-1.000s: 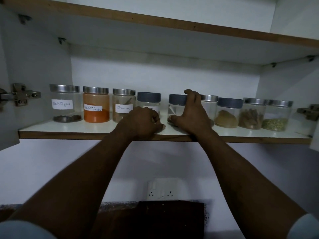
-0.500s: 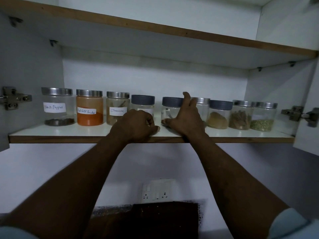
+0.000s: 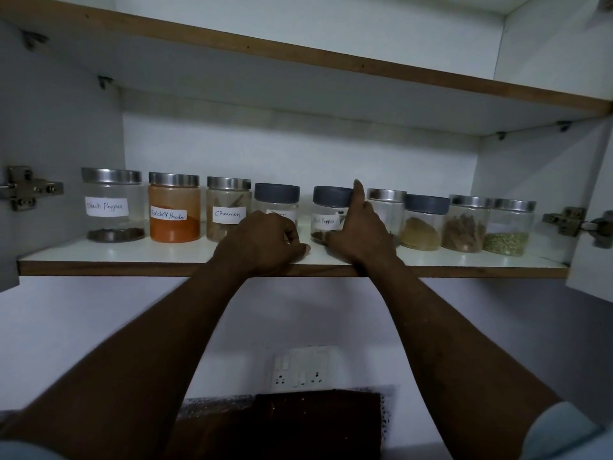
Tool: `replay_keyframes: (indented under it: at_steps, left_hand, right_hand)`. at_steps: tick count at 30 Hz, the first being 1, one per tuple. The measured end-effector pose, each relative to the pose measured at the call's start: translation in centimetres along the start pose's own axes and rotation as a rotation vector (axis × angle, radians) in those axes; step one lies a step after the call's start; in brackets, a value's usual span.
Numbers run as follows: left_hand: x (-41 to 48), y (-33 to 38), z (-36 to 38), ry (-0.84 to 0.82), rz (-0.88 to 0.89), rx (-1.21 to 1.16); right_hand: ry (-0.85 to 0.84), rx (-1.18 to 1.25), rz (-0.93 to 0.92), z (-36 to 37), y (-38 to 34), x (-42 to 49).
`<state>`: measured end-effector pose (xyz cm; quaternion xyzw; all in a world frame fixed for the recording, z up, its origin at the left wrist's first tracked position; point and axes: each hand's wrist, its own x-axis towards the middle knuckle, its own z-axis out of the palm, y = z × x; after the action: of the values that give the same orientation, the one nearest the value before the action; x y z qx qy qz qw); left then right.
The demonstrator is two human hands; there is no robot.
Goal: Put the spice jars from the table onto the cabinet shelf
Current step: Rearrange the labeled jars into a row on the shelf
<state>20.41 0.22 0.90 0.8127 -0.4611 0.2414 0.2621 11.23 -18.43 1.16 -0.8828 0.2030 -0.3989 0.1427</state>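
Several spice jars stand in a row on the white cabinet shelf (image 3: 132, 257). My right hand (image 3: 360, 237) is on a grey-lidded jar labelled black pepper (image 3: 326, 207), index finger upright against the lid's right side and thumb at the base. My left hand (image 3: 262, 240) rests as a closed fist on the shelf's front edge, in front of another grey-lidded jar (image 3: 277, 195) whose label it partly hides. To the left stand a steel-lidded black pepper jar (image 3: 111, 207), a red chilli powder jar (image 3: 174, 214) and a cinnamon jar (image 3: 227, 207).
Right of my hands stand several more jars, ending with a jar of green seeds (image 3: 509, 230). An upper shelf (image 3: 298, 58) hangs close above. Hinges (image 3: 26, 187) and an open door (image 3: 593, 227) flank the shelf. Below are a wall socket (image 3: 302, 370) and a dark cloth (image 3: 298, 423).
My right hand has slid from the front of the grey-lidded black pepper jar to its right side, uncovering the label. My left fist has stayed on the shelf.
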Motion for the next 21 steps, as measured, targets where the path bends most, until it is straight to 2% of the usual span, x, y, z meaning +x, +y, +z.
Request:
replay_keyframes:
  at_steps: [21]
  left_hand:
    - [-0.3, 0.1, -0.5, -0.003, -0.049, 0.018]
  right_hand:
    - [-0.062, 0.032, 0.014, 1.2, 0.4, 1.6]
